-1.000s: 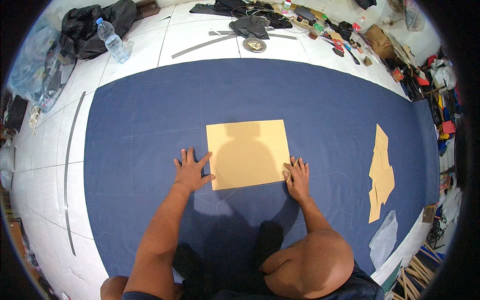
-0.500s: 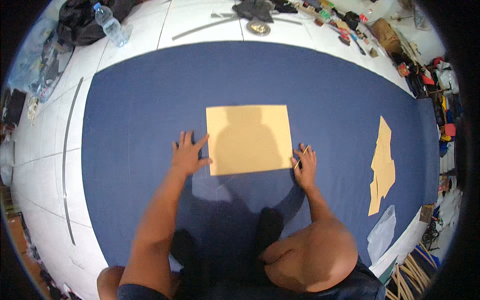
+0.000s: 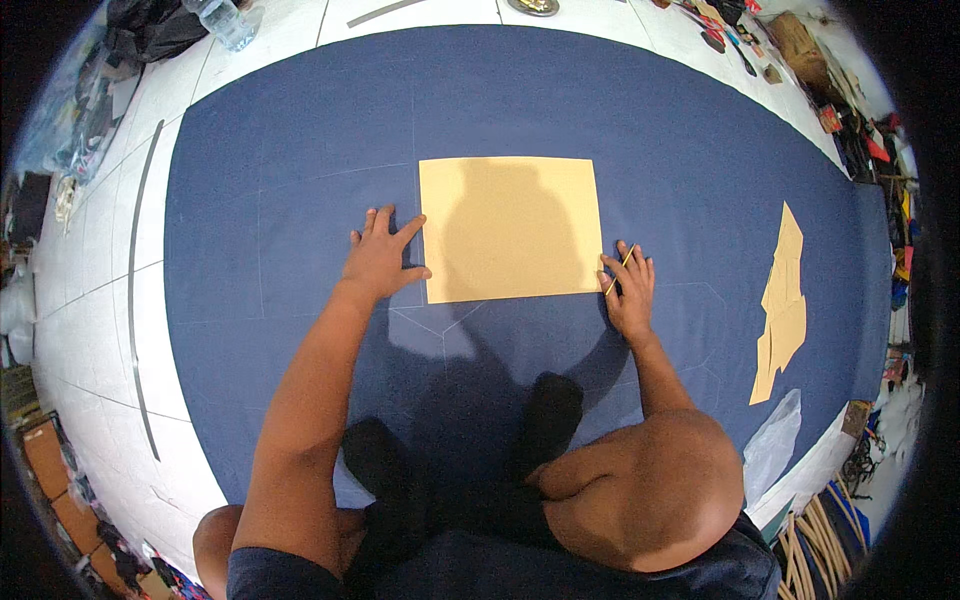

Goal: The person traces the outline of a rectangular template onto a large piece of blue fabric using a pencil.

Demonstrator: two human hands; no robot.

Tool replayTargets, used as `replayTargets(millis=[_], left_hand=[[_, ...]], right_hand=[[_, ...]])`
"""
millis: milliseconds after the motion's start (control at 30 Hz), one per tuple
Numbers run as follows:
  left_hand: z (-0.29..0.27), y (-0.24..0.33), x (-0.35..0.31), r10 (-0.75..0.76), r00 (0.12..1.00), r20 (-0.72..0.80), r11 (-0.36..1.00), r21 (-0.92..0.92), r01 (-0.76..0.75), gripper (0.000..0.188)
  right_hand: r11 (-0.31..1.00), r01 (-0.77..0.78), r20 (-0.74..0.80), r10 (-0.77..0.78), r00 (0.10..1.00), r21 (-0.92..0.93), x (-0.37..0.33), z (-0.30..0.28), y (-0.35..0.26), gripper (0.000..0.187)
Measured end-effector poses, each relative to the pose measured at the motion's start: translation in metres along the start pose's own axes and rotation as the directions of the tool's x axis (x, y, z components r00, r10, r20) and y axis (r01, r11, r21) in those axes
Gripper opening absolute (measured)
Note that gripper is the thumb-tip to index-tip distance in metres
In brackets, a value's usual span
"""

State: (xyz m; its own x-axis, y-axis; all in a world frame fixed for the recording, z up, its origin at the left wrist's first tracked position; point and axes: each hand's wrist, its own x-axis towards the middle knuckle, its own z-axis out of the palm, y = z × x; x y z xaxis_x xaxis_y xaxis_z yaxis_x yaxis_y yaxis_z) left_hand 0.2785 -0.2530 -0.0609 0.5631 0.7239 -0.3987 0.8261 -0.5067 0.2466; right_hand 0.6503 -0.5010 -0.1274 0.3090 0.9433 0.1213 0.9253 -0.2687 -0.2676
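Note:
A tan rectangular sheet of card or stiff paper (image 3: 510, 230) lies flat on a large dark blue cloth (image 3: 300, 130), with my shadow across it. My left hand (image 3: 383, 255) is at its left edge, fingers spread, thumb and forefinger touching the border. At the lower right edge, my right hand (image 3: 630, 295) holds a thin yellow pencil (image 3: 628, 256) between its fingers, while its fingertips reach the sheet's side. Thin pale lines run over the cloth on both sides of the sheet and below it, some meeting at angles.
Irregular tan cut pieces (image 3: 785, 310) lie on the cloth at right, above a clear plastic bag (image 3: 775, 440). A long dark strip (image 3: 133, 300) rests on the white tiled floor at left. A plastic bottle (image 3: 225, 22) is at the far left. My bent knee (image 3: 650, 480) is at lower right.
The view has shifted, so the sheet, hands and cut pieces appear higher in the picture. Both hands stay at the sheet's edges. More pale lines on the cloth show now.

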Motion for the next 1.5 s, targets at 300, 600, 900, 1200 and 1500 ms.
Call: replayTargets(millis=[300, 600, 900, 1200, 1500], left_hand=[[0.002, 0.0, 0.004, -0.004, 1.0, -0.004, 1.0, -0.02, 0.004, 0.094], [0.006, -0.005, 0.008, 0.013, 1.0, -0.028, 0.998, -0.06, -0.015, 0.098], [0.003, -0.004, 0.005, 0.031, 0.999, -0.026, 0.996, -0.086, -0.033, 0.097], [0.003, -0.008, 0.007, 0.047, 0.999, -0.014, 0.996, -0.069, -0.048, 0.097], [0.004, -0.004, 0.005, 0.028, 0.999, -0.016, 0.999, -0.031, -0.028, 0.099]], right_hand=[[0.998, -0.052, -0.004, 0.052, 0.999, 0.029, 0.004, -0.001, -0.006, 0.035], [0.999, -0.028, -0.044, 0.029, 0.999, 0.04, 0.003, 0.002, -0.003, 0.031], [0.997, -0.025, -0.063, 0.029, 0.998, 0.073, 0.002, 0.003, -0.002, 0.031], [0.999, -0.01, -0.082, 0.014, 0.997, 0.052, 0.001, 0.006, 0.0, 0.032], [1.0, -0.013, -0.04, 0.014, 0.999, 0.025, 0.001, 0.007, 0.0, 0.033]])
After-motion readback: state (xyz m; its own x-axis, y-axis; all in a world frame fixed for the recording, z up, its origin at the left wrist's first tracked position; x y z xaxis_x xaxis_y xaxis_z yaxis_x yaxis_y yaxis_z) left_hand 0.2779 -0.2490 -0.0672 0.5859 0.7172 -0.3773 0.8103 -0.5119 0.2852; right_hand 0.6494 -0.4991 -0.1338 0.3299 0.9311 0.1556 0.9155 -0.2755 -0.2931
